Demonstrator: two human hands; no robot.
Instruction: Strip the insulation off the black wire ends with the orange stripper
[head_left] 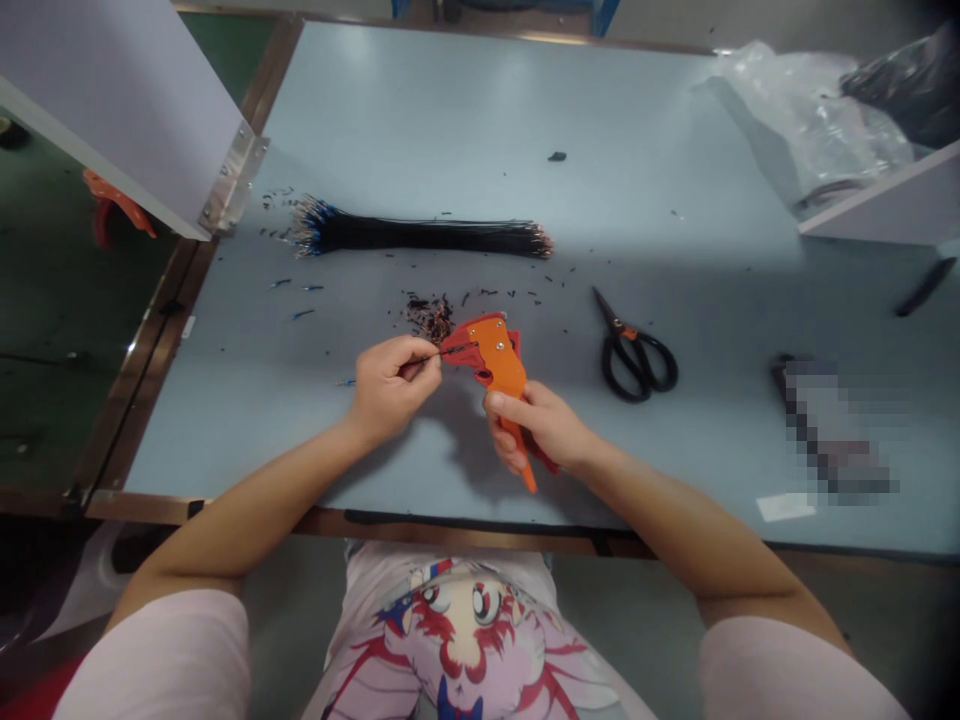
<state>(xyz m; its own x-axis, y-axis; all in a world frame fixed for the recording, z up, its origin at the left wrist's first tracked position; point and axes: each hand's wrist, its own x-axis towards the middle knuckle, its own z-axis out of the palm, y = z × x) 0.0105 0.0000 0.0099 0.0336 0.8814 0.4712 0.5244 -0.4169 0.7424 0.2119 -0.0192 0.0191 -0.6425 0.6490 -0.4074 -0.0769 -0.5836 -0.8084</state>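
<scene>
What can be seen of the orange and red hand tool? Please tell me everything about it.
The hand tool looks like painted metal or plastic, with an orange body, red parts and small bright fasteners near its head. It slants, head toward the picture's upper left, handles down to the right, gripped by the right hand over the table. A dark wire in the left hand reaches the head; whether the jaws are closed I cannot tell.

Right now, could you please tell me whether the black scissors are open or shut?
Shut: the black scissors show their blades together, tapering to one narrow point.
</scene>
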